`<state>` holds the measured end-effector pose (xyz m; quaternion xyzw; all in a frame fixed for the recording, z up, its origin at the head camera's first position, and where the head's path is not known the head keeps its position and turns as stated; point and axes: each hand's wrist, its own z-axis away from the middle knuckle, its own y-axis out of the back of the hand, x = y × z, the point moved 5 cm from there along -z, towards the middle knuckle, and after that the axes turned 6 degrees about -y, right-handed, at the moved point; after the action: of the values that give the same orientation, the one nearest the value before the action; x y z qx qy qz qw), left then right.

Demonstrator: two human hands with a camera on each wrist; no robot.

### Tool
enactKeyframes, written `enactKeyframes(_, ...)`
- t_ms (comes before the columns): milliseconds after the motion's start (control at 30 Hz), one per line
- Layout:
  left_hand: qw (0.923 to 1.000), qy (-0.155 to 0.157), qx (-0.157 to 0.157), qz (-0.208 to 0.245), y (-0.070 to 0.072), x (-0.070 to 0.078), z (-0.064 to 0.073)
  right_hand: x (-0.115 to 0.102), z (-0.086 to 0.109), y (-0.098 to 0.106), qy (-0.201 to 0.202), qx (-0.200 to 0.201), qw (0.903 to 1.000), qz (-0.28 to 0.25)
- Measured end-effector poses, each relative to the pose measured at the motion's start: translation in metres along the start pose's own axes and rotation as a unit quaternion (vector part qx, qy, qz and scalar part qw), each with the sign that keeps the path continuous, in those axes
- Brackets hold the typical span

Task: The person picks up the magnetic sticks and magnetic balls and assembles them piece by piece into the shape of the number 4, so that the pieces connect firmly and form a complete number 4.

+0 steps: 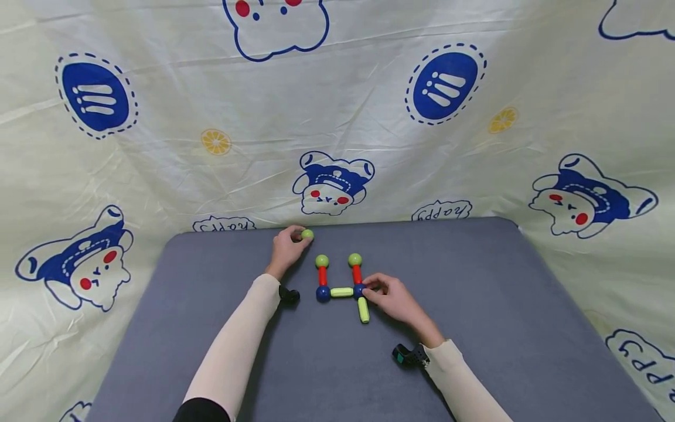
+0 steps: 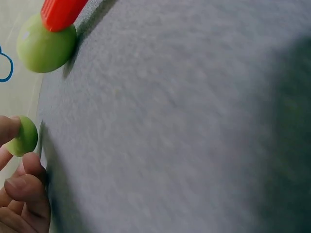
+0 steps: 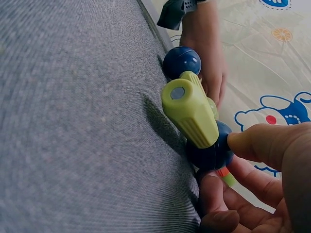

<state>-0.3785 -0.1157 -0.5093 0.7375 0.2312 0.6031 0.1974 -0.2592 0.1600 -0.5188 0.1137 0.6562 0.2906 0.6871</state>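
Note:
Near the table's far edge my left hand [image 1: 287, 248] pinches a light green ball [image 1: 307, 234] between thumb and finger. My right hand [image 1: 392, 299] grips a dark blue ball [image 1: 359, 291] at the right of a joined structure. From that ball a yellow-green rod [image 1: 364, 310] points toward me, its metal end disc visible in the right wrist view, and another yellow-green rod [image 1: 341, 292] runs left to a second blue ball [image 1: 323, 293]. Red rods [image 1: 323, 275] extend from both blue balls to the far side, each tipped by a green ball [image 1: 322, 261].
The structure lies on a grey cloth-covered table [image 1: 316, 363]. Behind and around it hangs a pale printed curtain [image 1: 358, 117] that meets the table's far edge. A black wrist camera [image 1: 408, 355] is strapped on the right wrist, another [image 1: 288, 296] on the left.

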Motion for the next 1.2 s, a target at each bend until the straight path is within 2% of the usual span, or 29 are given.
enactKeyframes(367,0.9989,-0.026,0.024,0.03,0.019,0.0,0.02,0.001,-0.001,0.0,0.003,0.003,1.0,0.001)
enactKeyframes(600,0.9964,-0.037,0.046,0.061,0.032,0.003,0.038,0.002,-0.001,0.0,0.005,0.002,1.0,0.0)
enactKeyframes(733,0.9949,-0.034,0.051,0.081,0.038,0.008,0.051,0.001,0.0,0.001,0.0,0.001,1.0,-0.003)
enactKeyframes(967,0.9911,-0.017,0.048,0.123,0.036,0.014,0.073,-0.001,0.002,0.001,-0.003,0.001,1.0,-0.004)
enactKeyframes(1200,0.9855,-0.036,0.045,0.159,0.032,0.03,0.099,-0.002,0.002,0.002,0.002,-0.005,1.0,-0.008)
